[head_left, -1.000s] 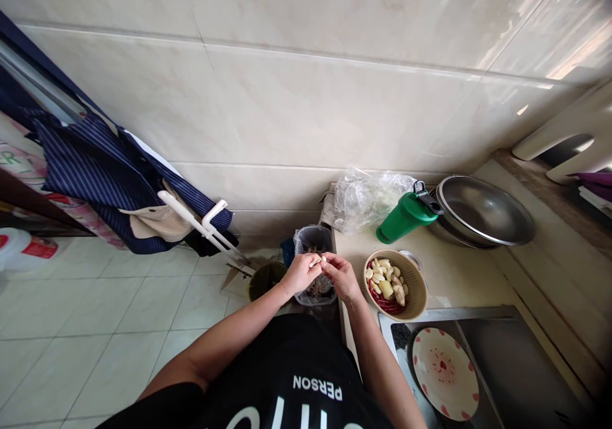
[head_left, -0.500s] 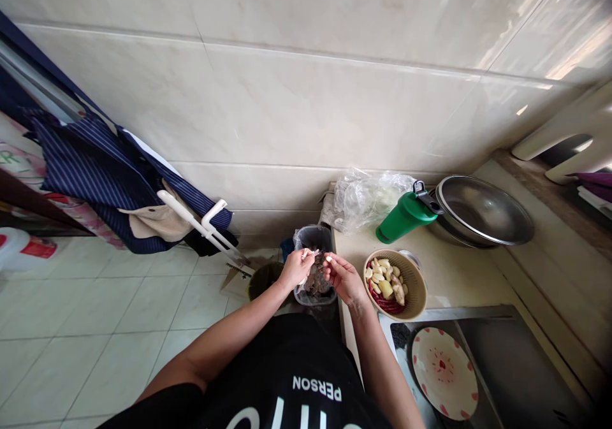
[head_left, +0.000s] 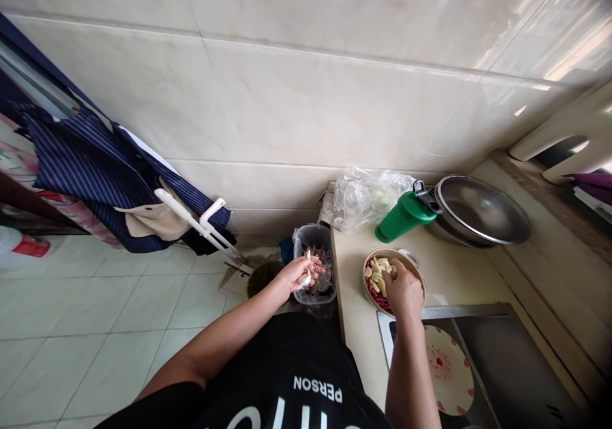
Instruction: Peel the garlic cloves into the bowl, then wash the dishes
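My left hand [head_left: 302, 273] is over the waste bin, palm turned up, with its fingers curled round unpeeled garlic [head_left: 306, 281]. Below it, the bin [head_left: 298, 296] has a clear plastic liner and brownish scraps [head_left: 325, 283] inside. My right hand [head_left: 404, 290] reaches down into a beige basket [head_left: 368, 296] on the counter. Its bent fingertips are among peeled garlic cloves [head_left: 377, 275] and whatever they pinch is hidden. Dried red chillies [head_left: 380, 300] lie under the cloves, and the hand covers the basket's right part.
Behind the basket stand a green shaker bottle [head_left: 404, 216], a crumpled plastic bag [head_left: 358, 198] and stacked metal bowls [head_left: 482, 210]. A patterned plate [head_left: 447, 371] rests on the dark stovetop [head_left: 516, 365]. White-handled rods [head_left: 201, 228] and a striped apron [head_left: 95, 167] are at left.
My right hand has moved right, from beside my left hand to the basket, with a small white clove in its fingertips earlier. My left hand stays above the bin, its palm now turned upward.
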### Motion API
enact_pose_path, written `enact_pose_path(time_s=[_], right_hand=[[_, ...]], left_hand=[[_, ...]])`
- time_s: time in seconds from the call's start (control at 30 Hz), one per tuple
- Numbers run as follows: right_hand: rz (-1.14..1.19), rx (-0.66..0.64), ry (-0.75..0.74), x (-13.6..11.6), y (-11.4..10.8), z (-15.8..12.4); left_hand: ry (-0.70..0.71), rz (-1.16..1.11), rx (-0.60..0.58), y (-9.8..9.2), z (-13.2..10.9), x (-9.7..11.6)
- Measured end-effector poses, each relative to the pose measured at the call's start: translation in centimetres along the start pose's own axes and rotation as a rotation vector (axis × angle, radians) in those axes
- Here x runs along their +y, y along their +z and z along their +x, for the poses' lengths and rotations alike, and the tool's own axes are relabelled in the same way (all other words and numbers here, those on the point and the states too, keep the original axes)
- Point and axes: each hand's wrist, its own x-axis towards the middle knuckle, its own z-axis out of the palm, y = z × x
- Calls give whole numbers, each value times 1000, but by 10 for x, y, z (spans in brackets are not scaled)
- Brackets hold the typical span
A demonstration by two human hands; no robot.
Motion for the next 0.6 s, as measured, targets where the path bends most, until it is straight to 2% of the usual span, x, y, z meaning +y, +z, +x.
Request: enact_pose_path(time_s=[0.1, 0.13, 0.23, 0.33, 0.47, 0.6], right_hand=[[221, 59, -140, -22, 5, -9], [347, 15, -216, -32, 9, -12], [618, -297, -405, -63, 36, -23], [630, -482, -422, -84, 74, -32], [577, -516, -356, -93, 113, -33], [536, -531, -412, -89, 127, -31]], left_hand=[[19, 11, -27, -3, 1, -1], [23, 18, -33, -3, 2, -2], [67, 48, -20, -4, 4, -4], [149, 63, 1, -3, 6, -8], [206, 89, 37, -1, 3, -10], [203, 97, 64, 3, 0, -10]])
